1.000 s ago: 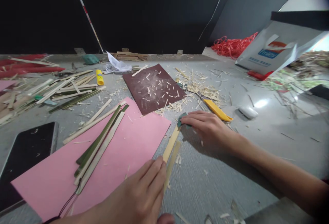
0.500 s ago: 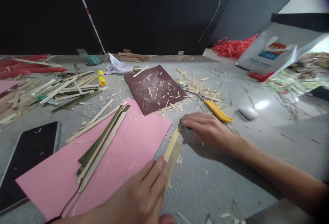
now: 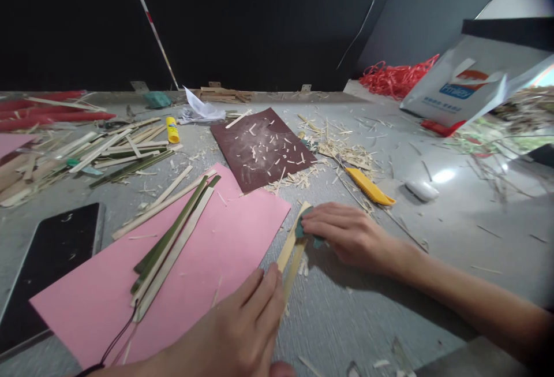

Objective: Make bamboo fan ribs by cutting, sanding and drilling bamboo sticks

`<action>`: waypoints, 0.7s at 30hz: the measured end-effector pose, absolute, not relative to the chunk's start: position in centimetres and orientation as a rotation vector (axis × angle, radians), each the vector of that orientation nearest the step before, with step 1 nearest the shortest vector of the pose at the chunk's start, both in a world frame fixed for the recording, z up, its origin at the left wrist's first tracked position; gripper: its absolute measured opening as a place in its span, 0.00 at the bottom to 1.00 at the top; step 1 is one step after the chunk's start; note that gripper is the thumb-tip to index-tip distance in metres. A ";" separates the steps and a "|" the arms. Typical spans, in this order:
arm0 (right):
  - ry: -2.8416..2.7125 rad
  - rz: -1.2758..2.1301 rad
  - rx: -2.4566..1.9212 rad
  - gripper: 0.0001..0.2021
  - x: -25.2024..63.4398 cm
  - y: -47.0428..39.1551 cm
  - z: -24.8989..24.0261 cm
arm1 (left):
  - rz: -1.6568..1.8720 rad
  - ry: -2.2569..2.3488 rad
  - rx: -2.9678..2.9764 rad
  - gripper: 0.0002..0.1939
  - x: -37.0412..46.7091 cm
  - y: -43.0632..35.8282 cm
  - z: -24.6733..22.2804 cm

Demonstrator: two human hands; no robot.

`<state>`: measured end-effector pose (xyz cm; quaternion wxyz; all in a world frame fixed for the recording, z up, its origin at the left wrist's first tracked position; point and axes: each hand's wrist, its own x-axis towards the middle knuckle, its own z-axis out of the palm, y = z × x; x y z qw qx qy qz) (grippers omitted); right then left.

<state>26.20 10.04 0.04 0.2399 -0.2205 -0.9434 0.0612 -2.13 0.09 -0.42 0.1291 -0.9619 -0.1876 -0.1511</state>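
Note:
A pale wooden strip (image 3: pixel 287 248) lies on the grey table, angled away from me. My left hand (image 3: pixel 246 319) presses on its near end with the fingers together. Toward the far end, my right hand (image 3: pixel 341 230) pinches a small green piece (image 3: pixel 302 224) against the strip. A second strip (image 3: pixel 294 270) lies just right of the first, partly under my hands. Left of them, green and pale strips (image 3: pixel 173 244) rest on a pink sheet (image 3: pixel 242 221).
A dark red sheet (image 3: pixel 259 152) with shavings lies ahead, a yellow cutter (image 3: pixel 367 185) right of it. Around are a glue stick (image 3: pixel 172 130), a phone (image 3: pixel 47 273), a white mouse-shaped object (image 3: pixel 422 190), a white bag (image 3: pixel 459 82) and red string (image 3: pixel 393 77).
My right hand has slid toward me along the strip with the green piece, and the strip's far tip now shows beyond it. My left hand is nearly still.

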 end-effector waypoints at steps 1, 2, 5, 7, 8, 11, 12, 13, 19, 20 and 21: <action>-2.572 0.200 -0.595 0.20 26.1 9.8 0.0 | -0.434 -0.539 -2.793 0.27 -2.1 0.1 -0.4; -2.558 0.218 -0.610 0.20 26.1 9.8 -0.1 | -0.430 -0.531 -2.787 0.27 -2.1 0.1 -0.5; -2.514 0.177 -0.738 0.23 26.9 10.9 -0.5 | -0.411 -0.525 -2.775 0.28 -2.1 0.2 -0.6; -2.507 0.120 -0.793 0.24 27.5 11.7 -0.6 | -0.403 -0.501 -2.776 0.29 -2.1 0.4 -0.6; -2.518 0.107 -0.794 0.25 27.7 11.9 -0.5 | -0.400 -0.492 -2.776 0.30 -2.2 0.4 -0.7; -2.485 0.057 -0.753 0.25 27.6 11.3 -0.1 | -0.385 -0.494 -2.758 0.29 -2.3 0.5 -0.6; -2.434 0.022 -0.768 0.25 27.4 10.9 0.0 | -0.376 -0.496 -2.760 0.29 -2.4 0.5 -0.5; -2.368 -0.018 -0.801 0.24 27.2 10.5 0.2 | -0.375 -0.489 -2.768 0.29 -2.4 0.4 -0.5; -2.427 -0.091 -0.802 0.23 26.5 10.6 -0.8 | -0.568 -0.632 -2.857 0.27 -2.3 0.5 -0.4; -2.485 -0.081 -0.766 0.22 26.4 10.6 -1.1 | -0.623 -0.700 -2.880 0.26 -2.2 0.5 -0.4; -2.523 -0.069 -0.734 0.21 26.2 10.6 -1.3 | -0.673 -0.757 -2.899 0.24 -2.1 0.5 -0.4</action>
